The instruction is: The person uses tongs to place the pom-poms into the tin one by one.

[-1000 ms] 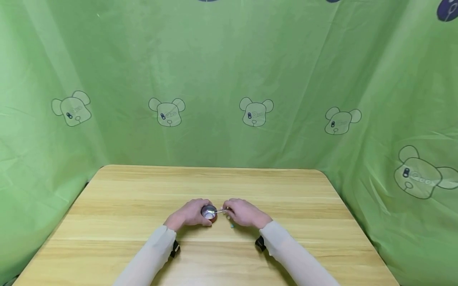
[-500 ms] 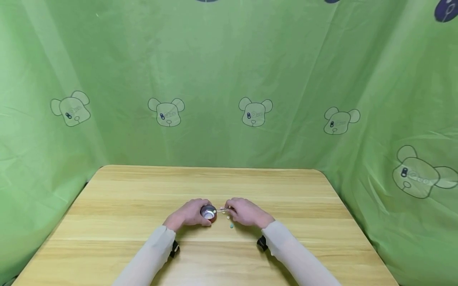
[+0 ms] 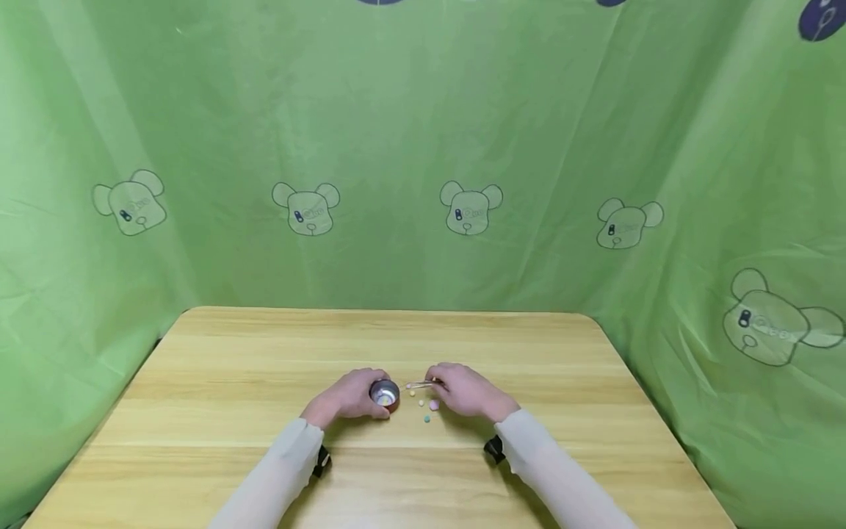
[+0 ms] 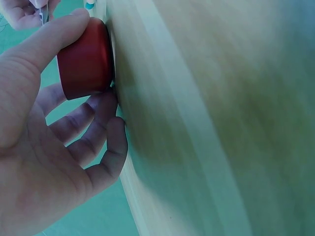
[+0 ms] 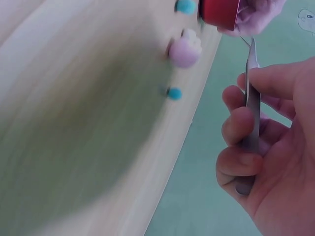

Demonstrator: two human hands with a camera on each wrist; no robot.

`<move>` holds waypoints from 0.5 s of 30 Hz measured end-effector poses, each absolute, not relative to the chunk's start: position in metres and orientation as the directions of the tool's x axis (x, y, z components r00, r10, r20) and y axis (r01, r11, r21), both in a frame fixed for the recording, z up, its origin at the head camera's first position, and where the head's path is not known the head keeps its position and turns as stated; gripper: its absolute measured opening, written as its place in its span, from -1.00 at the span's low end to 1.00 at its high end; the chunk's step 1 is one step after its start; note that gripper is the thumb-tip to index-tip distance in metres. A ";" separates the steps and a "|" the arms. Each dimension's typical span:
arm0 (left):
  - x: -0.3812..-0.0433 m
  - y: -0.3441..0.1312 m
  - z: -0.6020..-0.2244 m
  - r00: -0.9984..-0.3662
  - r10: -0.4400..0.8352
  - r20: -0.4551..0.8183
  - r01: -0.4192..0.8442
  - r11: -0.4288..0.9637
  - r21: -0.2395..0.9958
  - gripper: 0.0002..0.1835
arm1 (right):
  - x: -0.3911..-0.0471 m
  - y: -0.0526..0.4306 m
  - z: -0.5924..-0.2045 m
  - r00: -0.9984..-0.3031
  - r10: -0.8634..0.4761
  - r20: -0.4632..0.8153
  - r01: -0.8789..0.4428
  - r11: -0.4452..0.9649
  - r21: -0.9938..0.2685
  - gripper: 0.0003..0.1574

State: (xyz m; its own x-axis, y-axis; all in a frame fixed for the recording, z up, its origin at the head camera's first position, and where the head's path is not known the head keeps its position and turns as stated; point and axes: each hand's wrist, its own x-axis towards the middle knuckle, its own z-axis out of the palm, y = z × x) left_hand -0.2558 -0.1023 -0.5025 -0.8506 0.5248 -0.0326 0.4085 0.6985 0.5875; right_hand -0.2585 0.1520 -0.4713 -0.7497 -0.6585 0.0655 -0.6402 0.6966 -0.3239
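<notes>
My left hand [image 3: 355, 394] holds a small red cup [image 4: 86, 59] with a silvery inside, thumb on one side and fingers round the other. The cup stands upright on the table, with small pale and yellowish bits visible inside it in the head view. A pair of metal tweezers [image 5: 253, 105] lies in my right hand [image 3: 465, 389], pinched between thumb and fingers. Their tips point left toward the cup, just outside its rim, and look slightly apart. Under and beside them lie small pom-poms: a pink one [image 3: 434, 405], a teal one [image 3: 427, 419] and several paler ones.
The wooden table [image 3: 264, 338] reaches out on all sides of the hands, with rounded far corners. Behind it and at both sides hangs a green curtain [image 3: 390, 110] with printed mouse heads. A dark wrist device [image 3: 494, 450] sits below the right sleeve.
My right hand and the tweezers have drawn away to the right, their tips leaving the cup's opening. The pink pom-pom has come into view beneath that hand. My left hand stays nearly still.
</notes>
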 end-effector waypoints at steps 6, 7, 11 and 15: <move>-0.256 -0.103 -0.502 -0.854 0.519 -0.038 0.401 0.703 0.588 -0.46 | -0.256 0.172 -0.469 -0.763 -0.643 0.067 -0.629 0.714 -0.307 -0.87; -0.256 -0.103 -0.502 -0.853 0.520 -0.038 0.402 0.701 0.589 -0.46 | -0.255 0.175 -0.469 -0.770 -0.636 0.061 -0.620 0.721 -0.311 -0.86; -0.255 -0.102 -0.503 -0.852 0.522 -0.034 0.405 0.699 0.589 -0.47 | -0.252 0.186 -0.472 -0.782 -0.622 0.048 -0.601 0.731 -0.324 -0.86; -0.254 -0.101 -0.503 -0.849 0.527 -0.033 0.409 0.696 0.590 -0.46 | -0.249 0.195 -0.477 -0.781 -0.624 0.029 -0.598 0.733 -0.324 -0.85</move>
